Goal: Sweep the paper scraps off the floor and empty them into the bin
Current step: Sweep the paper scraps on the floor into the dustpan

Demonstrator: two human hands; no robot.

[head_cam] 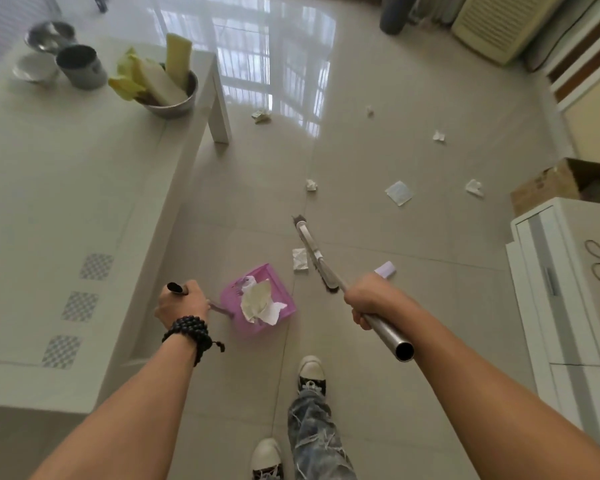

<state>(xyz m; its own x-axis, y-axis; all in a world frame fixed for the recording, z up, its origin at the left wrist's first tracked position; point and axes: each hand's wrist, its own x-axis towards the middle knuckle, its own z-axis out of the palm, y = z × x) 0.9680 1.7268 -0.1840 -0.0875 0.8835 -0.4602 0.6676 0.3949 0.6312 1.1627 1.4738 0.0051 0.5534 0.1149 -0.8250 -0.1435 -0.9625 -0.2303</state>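
Observation:
My left hand [182, 304] grips the handle of a pink dustpan [274, 282] that rests on the tiled floor and holds crumpled paper [261, 302]. My right hand [365, 301] is closed around the metal pole of a broom [312, 252], whose head touches the floor just right of the dustpan. A folded white scrap [300, 259] lies against the broom head, between it and the dustpan. Farther out, several paper scraps are scattered on the floor, among them a flat square sheet [399, 192] and a crumpled ball [311, 185]. No bin is clearly in view.
A white table [66, 202] fills the left side, carrying metal bowls [174, 98] and a pot; its leg [219, 109] stands on the floor. A white cabinet [568, 289] and a cardboard box [551, 185] are at the right. My shoes [310, 374] are near the bottom.

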